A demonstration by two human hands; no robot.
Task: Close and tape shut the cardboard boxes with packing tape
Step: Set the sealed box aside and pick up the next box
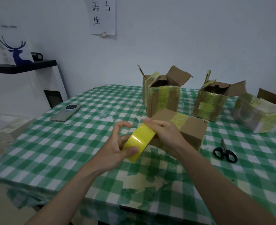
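Both hands held the tape roll [138,142] above the table [56,140], left hand [117,146] gripping it, right hand [164,130] pinching its loose end beside the closed box [187,129], where a slack pull could probably let the strip fold onto itself.

Phone [65,113] on checked tablecloth [69,151] — deer picture [15,51]

Right hand [164,130] covers near corner of closed box [185,127]. Flap [272,97] cut by right edge. Open boxes' [162,93] insides too dark. Shelf [22,66] card text blurred.
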